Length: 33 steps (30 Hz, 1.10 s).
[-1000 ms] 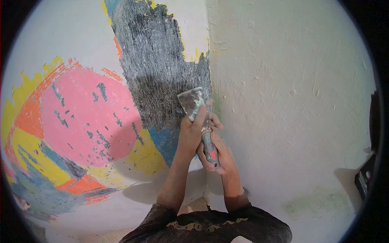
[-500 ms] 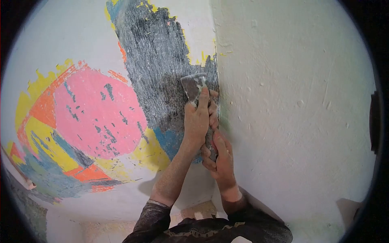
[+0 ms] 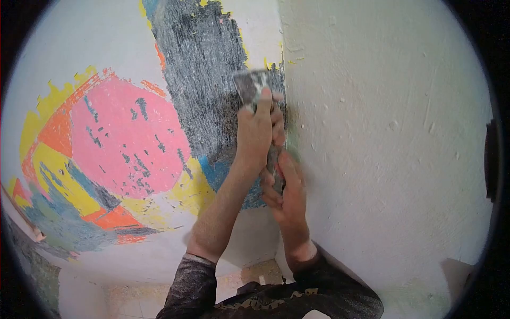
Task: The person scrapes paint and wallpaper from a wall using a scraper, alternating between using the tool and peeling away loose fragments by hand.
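Near the right edge of the painted wall (image 3: 114, 40), I have the right hand (image 3: 292, 194) wrapped around the handle (image 3: 278, 182) of a scraper (image 3: 253, 87), the left hand (image 3: 255, 133) clasping higher, its blade (image 3: 246, 83) over the dark gray patch (image 3: 204, 80).

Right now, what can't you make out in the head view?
All in the head view:
Part of the grey scraper handle: covered by the left hand and right hand.
Top edge of the flat, white-smeared metal blade: blurred, so wall contact is unclear.
Top of the dark grey, streaked patch: cut off by the picture's upper edge.
Dark object at far right: merges into the black lens rim.
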{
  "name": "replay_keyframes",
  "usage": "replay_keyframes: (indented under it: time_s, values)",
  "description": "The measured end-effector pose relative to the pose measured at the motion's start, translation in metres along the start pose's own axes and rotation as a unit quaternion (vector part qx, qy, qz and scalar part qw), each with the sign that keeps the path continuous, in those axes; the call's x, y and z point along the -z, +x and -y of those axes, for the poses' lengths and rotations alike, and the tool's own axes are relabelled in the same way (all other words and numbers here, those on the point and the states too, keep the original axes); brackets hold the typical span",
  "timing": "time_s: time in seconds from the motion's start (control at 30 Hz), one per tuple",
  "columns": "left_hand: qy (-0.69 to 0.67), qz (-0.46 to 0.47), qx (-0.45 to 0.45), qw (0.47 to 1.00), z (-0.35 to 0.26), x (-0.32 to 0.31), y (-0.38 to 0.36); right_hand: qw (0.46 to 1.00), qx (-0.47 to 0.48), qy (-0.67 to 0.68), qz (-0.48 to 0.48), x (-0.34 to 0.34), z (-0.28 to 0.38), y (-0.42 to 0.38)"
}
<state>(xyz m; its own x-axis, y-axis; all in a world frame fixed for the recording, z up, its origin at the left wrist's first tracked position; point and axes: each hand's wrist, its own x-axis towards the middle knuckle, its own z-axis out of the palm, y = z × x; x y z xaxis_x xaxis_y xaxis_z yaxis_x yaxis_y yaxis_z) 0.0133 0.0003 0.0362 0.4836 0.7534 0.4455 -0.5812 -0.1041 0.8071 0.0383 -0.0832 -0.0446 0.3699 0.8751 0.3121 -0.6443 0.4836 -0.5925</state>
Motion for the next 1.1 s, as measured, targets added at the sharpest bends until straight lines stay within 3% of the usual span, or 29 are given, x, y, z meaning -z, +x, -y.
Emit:
replay_keyframes:
  time_s: [0.07, 0.17, 0.33, 0.4, 0.47, 0.6, 0.67, 0.7, 0.77, 0.8, 0.87, 0.97, 1.07, 1.1]
  values:
    - [0.007, -0.033, 0.057, 0.998, 0.014, 0.008, -0.014, 1.000, 0.006, -0.021, 0.000, 0.005, -0.004, -0.009]
    - [0.016, -0.036, 0.049, 0.998, 0.017, 0.009, -0.014, 0.998, -0.013, -0.054, -0.042, 0.006, -0.006, -0.010]
    - [0.007, 0.007, 0.000, 1.000, -0.008, -0.003, 0.008, 0.998, 0.032, -0.013, 0.045, -0.010, 0.013, 0.010]
    - [0.010, 0.005, -0.006, 1.000, -0.003, 0.000, 0.004, 0.999, 0.014, -0.030, 0.023, -0.002, 0.006, 0.001]
    - [0.022, -0.044, 0.053, 0.997, 0.020, 0.013, -0.013, 0.999, -0.002, -0.046, 0.001, 0.011, -0.004, -0.012]
    - [0.030, -0.041, 0.040, 0.998, 0.019, 0.009, -0.014, 0.997, 0.008, -0.075, -0.022, 0.007, -0.003, -0.006]
    - [0.012, -0.006, -0.013, 1.000, -0.004, -0.001, 0.008, 0.995, 0.018, -0.089, -0.043, -0.007, 0.010, 0.007]
    - [0.012, -0.008, -0.009, 1.000, -0.003, 0.000, 0.014, 0.998, 0.015, -0.055, -0.007, -0.012, 0.018, 0.012]
    - [-0.173, 0.069, 0.004, 0.982, 0.001, 0.003, 0.024, 0.999, 0.013, -0.021, 0.032, -0.014, 0.018, 0.014]
    - [-0.174, 0.068, 0.003, 0.982, 0.003, 0.003, 0.018, 0.999, 0.012, -0.032, 0.013, -0.009, 0.013, 0.010]
    - [0.022, -0.039, 0.025, 0.999, 0.009, 0.004, -0.004, 0.999, 0.014, -0.048, -0.002, 0.002, 0.004, -0.004]
    - [0.017, -0.031, 0.037, 0.999, 0.027, 0.011, -0.015, 0.997, 0.009, -0.073, -0.021, 0.009, -0.002, -0.013]
    - [0.017, -0.021, 0.003, 1.000, -0.004, -0.007, 0.012, 0.996, 0.015, -0.056, -0.072, -0.007, 0.014, 0.010]
    - [0.016, -0.022, 0.007, 1.000, -0.006, -0.007, 0.027, 0.999, 0.021, -0.032, -0.015, -0.015, 0.026, 0.021]
